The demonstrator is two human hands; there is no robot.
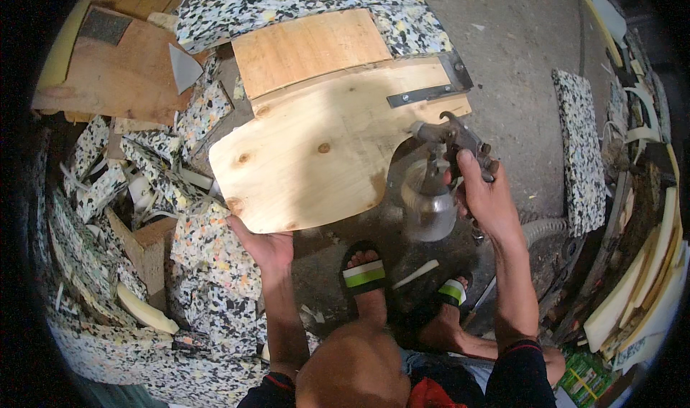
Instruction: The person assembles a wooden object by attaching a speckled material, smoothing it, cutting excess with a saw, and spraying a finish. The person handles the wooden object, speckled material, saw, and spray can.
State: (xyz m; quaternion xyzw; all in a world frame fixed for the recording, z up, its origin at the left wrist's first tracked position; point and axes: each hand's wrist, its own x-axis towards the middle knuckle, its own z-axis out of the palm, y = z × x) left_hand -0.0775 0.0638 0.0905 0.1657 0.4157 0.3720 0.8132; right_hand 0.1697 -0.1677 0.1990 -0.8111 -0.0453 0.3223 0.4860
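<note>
My left hand (pixel 269 250) grips the near left corner of a shaped plywood panel (pixel 295 156), its thumb lying along the edge and its other fingers hidden beneath. The panel is pale with several knots, rounded near corners and a concave cut on its right side. A black metal bracket (pixel 430 94) is fixed with screws at its far right. In my right hand (pixel 489 199) is a spray gun (pixel 463 138) with a metal cup (pixel 428 203) hanging below. Its nozzle points left across the panel, close to the right edge. A darker patch shows on the wood there.
A bare plywood piece (pixel 309 52) lies past the panel on a speckled foam slab (pixel 302 5). Foam offcuts (pixel 215 250) are heaped at left beside a brown board (pixel 122 70). At right are another foam strip (pixel 581 149), a ribbed hose (pixel 544 228) and curved foam strips (pixel 640 286).
</note>
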